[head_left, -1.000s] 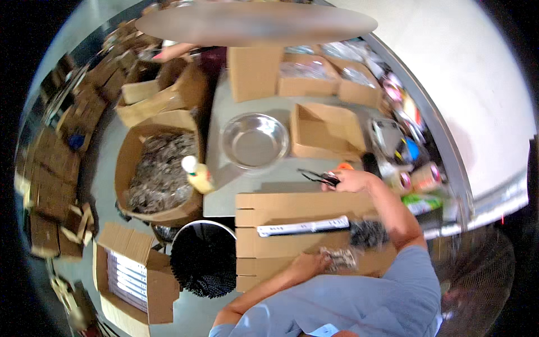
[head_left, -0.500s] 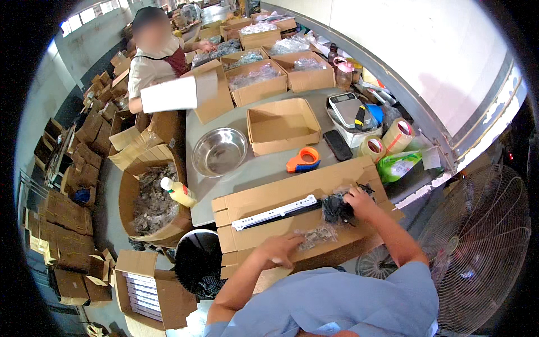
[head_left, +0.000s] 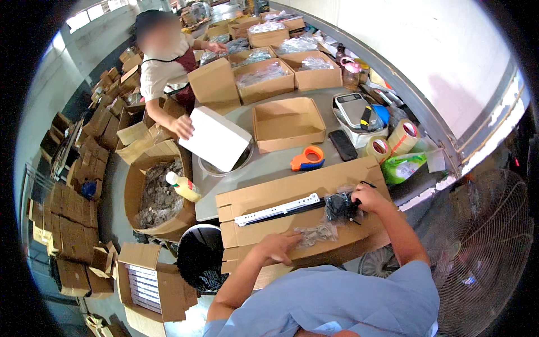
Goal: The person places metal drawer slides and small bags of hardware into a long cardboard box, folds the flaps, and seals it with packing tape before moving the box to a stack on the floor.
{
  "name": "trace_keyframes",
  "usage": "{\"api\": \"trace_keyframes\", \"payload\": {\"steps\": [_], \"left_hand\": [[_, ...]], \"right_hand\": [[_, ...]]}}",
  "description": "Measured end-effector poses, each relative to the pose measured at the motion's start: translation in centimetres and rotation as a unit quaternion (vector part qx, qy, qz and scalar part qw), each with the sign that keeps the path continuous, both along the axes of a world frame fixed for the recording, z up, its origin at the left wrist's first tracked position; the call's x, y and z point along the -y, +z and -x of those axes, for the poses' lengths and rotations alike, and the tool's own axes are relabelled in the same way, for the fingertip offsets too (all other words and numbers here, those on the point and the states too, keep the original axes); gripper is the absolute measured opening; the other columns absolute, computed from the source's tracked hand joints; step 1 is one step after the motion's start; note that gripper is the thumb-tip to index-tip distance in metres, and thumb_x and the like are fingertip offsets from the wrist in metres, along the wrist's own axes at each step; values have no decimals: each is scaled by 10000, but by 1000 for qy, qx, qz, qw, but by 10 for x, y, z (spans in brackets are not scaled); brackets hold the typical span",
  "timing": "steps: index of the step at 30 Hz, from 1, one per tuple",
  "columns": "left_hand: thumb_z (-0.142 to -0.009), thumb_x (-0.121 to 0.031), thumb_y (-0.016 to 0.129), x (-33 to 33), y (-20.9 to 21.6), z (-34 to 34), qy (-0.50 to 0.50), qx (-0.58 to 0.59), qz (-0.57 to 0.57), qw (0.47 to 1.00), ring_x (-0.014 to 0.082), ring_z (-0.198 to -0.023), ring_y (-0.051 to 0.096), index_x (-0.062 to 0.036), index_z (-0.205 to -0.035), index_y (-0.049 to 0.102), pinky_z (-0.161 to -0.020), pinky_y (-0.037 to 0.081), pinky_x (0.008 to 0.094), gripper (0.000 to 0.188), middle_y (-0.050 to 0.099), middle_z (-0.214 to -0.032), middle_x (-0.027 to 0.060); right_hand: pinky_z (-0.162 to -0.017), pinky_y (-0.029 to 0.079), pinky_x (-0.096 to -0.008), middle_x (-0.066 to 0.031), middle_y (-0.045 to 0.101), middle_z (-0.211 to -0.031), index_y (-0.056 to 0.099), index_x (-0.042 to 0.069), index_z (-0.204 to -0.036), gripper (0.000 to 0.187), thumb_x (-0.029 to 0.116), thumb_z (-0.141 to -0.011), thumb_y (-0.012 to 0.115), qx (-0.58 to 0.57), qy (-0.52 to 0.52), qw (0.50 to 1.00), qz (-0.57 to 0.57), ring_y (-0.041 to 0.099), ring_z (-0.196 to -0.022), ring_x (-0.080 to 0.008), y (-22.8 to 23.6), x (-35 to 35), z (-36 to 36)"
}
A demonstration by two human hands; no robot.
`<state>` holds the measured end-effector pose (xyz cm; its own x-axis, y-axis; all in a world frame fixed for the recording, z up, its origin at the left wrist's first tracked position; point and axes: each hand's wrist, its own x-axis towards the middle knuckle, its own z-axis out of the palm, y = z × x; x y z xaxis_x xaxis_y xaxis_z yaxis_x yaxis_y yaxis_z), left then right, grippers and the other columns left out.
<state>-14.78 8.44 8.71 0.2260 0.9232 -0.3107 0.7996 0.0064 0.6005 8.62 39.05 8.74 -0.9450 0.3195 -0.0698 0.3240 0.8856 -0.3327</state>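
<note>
My left hand rests with its fingers stretched out on a flat cardboard sheet, its fingertips at a clear bag of small pale metal parts. My right hand is closed at the right side of a clear bag of black parts. Thin black pieces show beside its fingers, but what it grips is partly hidden. A white slotted metal rail lies slantwise on the cardboard, with a dark rail along its lower edge.
Across the table, a co-worker's hand holds a white box over a steel bowl. An open carton, an orange-and-blue tape dispenser, a phone and tape rolls lie beyond the cardboard. A fan stands right.
My right hand has shifted from over the black parts to the bag's right side. The co-worker's white box has come nearer, over the bowl. My left hand stays by the pale parts.
</note>
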Motion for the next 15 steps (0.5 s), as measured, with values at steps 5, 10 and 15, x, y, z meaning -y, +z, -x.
{"api": "trace_keyframes", "payload": {"steps": [5, 10, 15], "left_hand": [[-557, -294, 723, -1, -1, 3, 8, 15, -14, 1000, 327, -1102, 530, -142, -1340, 418, -879, 457, 426, 854, 434, -1363, 86], [-636, -255, 670, -6, -12, -3, -36, 12, -19, 999, 393, -1062, 526, -21, -1213, 440, -835, 469, 486, 664, 494, -1229, 188], [-831, -209, 507, 2, 5, -23, 78, -29, -24, 996, 322, -1028, 562, -10, -1141, 497, -800, 510, 433, 368, 564, -1101, 179]], "right_hand": [[-809, 462, -401, -145, 576, -936, 615, 75, -923, 323, 78, -616, 713, 63, 4, 996, 56, 567, -940, -318, 29, 7, 40], [-752, 502, -347, -125, 612, -969, 553, 27, -1098, 424, 221, -759, 718, -21, -59, 949, 309, 621, -880, -243, -14, 24, 168], [-799, 522, -372, -144, 584, -989, 440, -15, -1207, 483, 266, -865, 632, -1, -166, 727, 666, 608, -871, -272, -36, 79, 331]]}}
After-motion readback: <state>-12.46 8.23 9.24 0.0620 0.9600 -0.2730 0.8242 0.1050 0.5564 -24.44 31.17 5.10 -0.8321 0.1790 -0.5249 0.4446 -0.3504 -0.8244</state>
